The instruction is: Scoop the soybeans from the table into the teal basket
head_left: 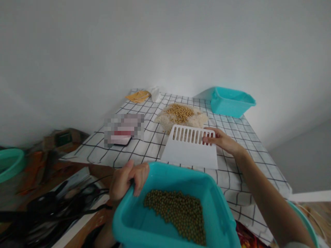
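My left hand [131,181] grips the far left corner of a teal plastic basin [178,171], its fingers over the rim. A layer of small round beans [178,213] lies across the basin's floor, mostly to the right. My right hand [221,139] pinches the right end of a white slotted plastic board [191,150], a finger showing through its slots. The board slants just beyond the basin's far rim. Behind it, tan beans [180,113] rest in a spread-open clear plastic bag [198,120].
Another teal basin [231,101] stands at the table's back right. A blurred pinkish item [124,129] lies on the left of the checked tablecloth [144,148]. Yellow paper [138,96] sits at the back left. Cables [85,193] and a green basin [11,163] are lower left.
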Tool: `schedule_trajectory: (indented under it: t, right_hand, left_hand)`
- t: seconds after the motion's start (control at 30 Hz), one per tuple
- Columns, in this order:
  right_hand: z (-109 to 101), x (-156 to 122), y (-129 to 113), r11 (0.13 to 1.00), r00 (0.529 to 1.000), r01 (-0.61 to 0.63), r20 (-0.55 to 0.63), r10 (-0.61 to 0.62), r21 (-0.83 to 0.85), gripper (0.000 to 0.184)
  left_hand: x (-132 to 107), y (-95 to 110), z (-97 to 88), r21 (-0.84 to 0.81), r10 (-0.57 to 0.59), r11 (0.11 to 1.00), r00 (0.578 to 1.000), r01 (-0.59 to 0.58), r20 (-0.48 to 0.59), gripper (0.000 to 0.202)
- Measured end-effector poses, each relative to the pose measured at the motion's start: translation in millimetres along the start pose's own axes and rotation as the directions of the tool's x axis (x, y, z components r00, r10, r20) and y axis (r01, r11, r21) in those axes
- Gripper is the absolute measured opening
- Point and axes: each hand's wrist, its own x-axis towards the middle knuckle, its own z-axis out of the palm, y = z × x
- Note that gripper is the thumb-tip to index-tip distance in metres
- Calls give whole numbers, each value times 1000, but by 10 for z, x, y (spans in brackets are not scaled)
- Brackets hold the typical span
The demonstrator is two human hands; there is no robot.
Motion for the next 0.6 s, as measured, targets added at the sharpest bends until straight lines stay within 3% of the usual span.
schedule_trajectory:
  t: [0.13,0.6]
  right_hand:
    - [18,-5,-41,999,994,-44,101,45,-15,17]
    - [89,63,91,997,988,-49,148,39,62,24]
  left_hand:
    - [-1,-2,3,-23,-6,1000,1000,6,4,71]
    - [-9,-7,-46,-15,6,1000,999,-6,49,72]
